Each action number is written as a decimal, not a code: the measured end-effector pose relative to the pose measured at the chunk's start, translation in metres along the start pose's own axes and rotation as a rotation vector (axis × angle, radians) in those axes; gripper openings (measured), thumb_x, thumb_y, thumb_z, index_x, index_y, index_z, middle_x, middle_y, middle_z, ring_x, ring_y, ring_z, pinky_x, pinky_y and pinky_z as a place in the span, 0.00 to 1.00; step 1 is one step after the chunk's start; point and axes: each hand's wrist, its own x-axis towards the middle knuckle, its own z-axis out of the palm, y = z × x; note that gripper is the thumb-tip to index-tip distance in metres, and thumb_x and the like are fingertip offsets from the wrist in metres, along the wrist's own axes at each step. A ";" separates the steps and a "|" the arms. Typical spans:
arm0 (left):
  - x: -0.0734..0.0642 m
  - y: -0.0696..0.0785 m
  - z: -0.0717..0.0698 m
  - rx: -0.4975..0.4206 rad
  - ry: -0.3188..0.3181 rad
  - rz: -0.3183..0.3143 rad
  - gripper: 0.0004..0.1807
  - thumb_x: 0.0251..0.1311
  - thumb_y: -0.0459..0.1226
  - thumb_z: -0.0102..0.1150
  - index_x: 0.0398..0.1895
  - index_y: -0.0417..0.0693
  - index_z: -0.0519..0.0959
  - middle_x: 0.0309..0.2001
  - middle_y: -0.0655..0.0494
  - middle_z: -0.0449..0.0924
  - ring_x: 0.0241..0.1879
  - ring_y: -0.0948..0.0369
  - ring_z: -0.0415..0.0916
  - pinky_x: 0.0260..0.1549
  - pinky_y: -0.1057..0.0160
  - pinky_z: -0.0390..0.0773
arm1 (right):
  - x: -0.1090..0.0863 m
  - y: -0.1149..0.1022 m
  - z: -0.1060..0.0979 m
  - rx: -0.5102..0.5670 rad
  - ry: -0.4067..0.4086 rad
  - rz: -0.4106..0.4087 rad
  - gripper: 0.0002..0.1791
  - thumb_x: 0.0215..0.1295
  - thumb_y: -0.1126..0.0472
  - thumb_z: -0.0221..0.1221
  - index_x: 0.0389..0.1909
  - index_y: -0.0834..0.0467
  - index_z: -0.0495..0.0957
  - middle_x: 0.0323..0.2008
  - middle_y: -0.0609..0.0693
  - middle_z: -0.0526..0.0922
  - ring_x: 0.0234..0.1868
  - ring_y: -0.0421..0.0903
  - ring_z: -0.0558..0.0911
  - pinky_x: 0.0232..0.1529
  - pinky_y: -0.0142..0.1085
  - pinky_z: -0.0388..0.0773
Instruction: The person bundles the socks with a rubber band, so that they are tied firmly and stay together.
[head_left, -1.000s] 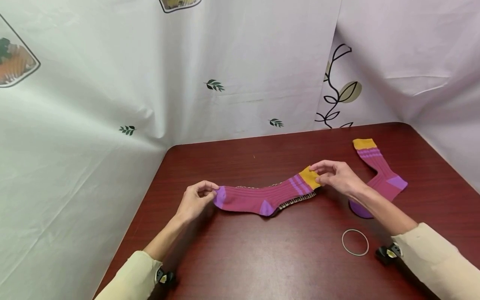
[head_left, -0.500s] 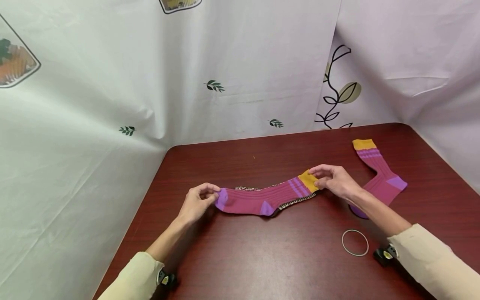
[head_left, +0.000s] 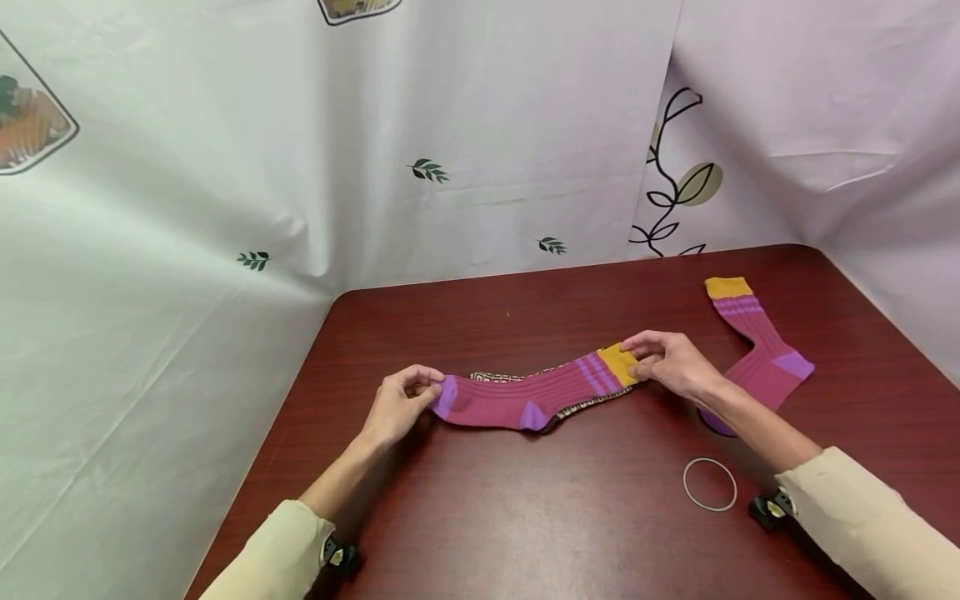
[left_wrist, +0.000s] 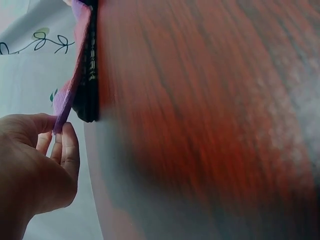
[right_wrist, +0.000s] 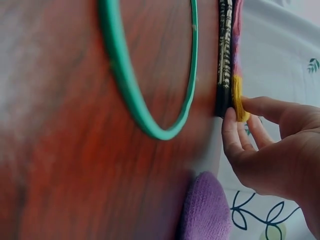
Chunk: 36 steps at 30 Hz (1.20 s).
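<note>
We locate the pink sock (head_left: 495, 404) between the two hands, over a dark patterned sock (head_left: 498, 377). Its long axis runs from the purple toe (head_left: 446, 397) at left to the yellow cuff (head_left: 618, 365) at right, angling away from us cuffward. Neither hand is nearer: the left hand (head_left: 396, 406) pinches the toe, raised clear of the patterned layer; the right hand (head_left: 675, 364) pinches the cuff. We cannot tell whether it also grips the layer beneath. Both forearms angle inward.

Left sleeve (head_left: 270, 550) and right sleeve (head_left: 862, 512): both were pale cream, unpatterned. Left device (head_left: 341, 555), right device (head_left: 771, 509): black, compact; each bore a small yellowish patch.
</note>
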 end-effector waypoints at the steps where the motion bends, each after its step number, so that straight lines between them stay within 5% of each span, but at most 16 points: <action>1: 0.000 0.000 0.000 -0.003 -0.003 0.002 0.07 0.68 0.29 0.69 0.47 0.40 0.87 0.40 0.45 0.87 0.35 0.60 0.79 0.29 0.70 0.76 | 0.000 0.000 0.000 -0.013 0.000 -0.002 0.22 0.67 0.74 0.66 0.61 0.71 0.78 0.52 0.67 0.81 0.41 0.46 0.84 0.40 0.31 0.83; 15: 0.005 0.002 0.004 0.047 -0.049 0.010 0.06 0.68 0.34 0.71 0.46 0.48 0.88 0.37 0.55 0.86 0.34 0.61 0.80 0.33 0.68 0.75 | -0.001 0.000 0.000 -0.163 0.013 -0.052 0.21 0.66 0.73 0.68 0.59 0.69 0.81 0.53 0.68 0.83 0.42 0.51 0.85 0.38 0.29 0.81; 29: 0.006 0.000 0.006 0.082 -0.011 0.011 0.07 0.65 0.28 0.72 0.43 0.46 0.88 0.37 0.52 0.88 0.34 0.62 0.82 0.33 0.71 0.76 | -0.002 0.000 -0.003 -0.241 0.048 -0.062 0.22 0.68 0.68 0.70 0.62 0.70 0.82 0.51 0.66 0.88 0.61 0.62 0.83 0.41 0.22 0.76; 36: 0.008 0.003 0.004 0.104 0.025 0.033 0.07 0.65 0.29 0.72 0.43 0.47 0.90 0.36 0.52 0.89 0.34 0.60 0.82 0.32 0.70 0.75 | -0.002 0.001 -0.003 -0.296 0.055 -0.080 0.22 0.68 0.67 0.70 0.61 0.67 0.83 0.51 0.65 0.88 0.61 0.63 0.83 0.57 0.46 0.80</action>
